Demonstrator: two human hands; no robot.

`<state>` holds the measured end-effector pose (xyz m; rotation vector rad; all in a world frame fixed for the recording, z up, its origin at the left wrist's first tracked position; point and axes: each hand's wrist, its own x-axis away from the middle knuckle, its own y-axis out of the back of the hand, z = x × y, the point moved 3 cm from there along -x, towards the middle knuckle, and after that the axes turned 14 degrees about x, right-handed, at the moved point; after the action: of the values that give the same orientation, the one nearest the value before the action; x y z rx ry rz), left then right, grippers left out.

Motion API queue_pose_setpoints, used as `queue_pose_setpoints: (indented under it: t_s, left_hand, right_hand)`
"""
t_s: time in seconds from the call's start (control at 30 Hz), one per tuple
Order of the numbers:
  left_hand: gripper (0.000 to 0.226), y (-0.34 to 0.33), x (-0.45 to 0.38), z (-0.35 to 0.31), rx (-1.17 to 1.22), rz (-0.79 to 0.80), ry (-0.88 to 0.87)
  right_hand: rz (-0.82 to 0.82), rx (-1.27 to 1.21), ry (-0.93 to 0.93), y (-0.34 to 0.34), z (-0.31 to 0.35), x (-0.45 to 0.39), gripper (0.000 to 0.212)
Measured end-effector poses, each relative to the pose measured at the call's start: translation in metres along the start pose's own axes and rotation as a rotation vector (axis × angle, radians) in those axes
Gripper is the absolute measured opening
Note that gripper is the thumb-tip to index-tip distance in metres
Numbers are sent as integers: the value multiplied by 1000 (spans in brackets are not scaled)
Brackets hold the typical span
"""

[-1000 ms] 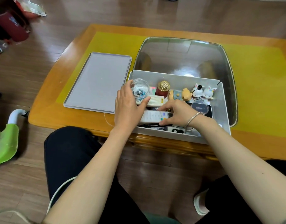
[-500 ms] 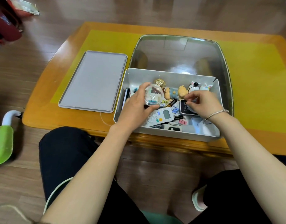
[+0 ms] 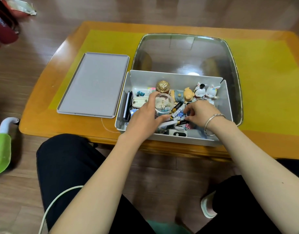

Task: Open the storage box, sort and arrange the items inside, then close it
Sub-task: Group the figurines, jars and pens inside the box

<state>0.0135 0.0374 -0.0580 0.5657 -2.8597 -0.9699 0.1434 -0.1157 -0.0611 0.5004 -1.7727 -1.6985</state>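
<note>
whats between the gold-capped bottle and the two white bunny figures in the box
In the head view, two figures sit between the bottle and the bunnies: a doll in blue lying down, and a tan piglet head beside it, along the box's back wall.

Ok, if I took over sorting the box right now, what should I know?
Left hand grips the clear round jar inside the storage box. Right hand pinches a small blue clip among the batteries. The lid lies on the table, left of the box. Done: box opened. Left: finish sorting the loose bits, then put the lid on.
</note>
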Motion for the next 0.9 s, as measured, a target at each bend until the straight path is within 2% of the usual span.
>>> queue_pose_setpoints:
  t_s: [0.17,0.3,0.43,0.7,0.9]
  left_hand:
    - [75,5,0,0,30,-106,39]
    - [71,9,1,2,41,-197,119]
    - [70,11,0,2,25,-245,170]
    - [70,11,1,-2,1,-178,152]
    - [71,9,1,-2,-54,-145,153]
  right_hand:
    - [-49,-12,-25,3,2,-4,8]
    - [-177,-146,-34,10,-2,0,8]
    - [-229,-284,-38,23,-6,7,6]
    - [-66,-409,-53,29,-16,19,17]
    - [111,-197,9,24,-18,15,17]
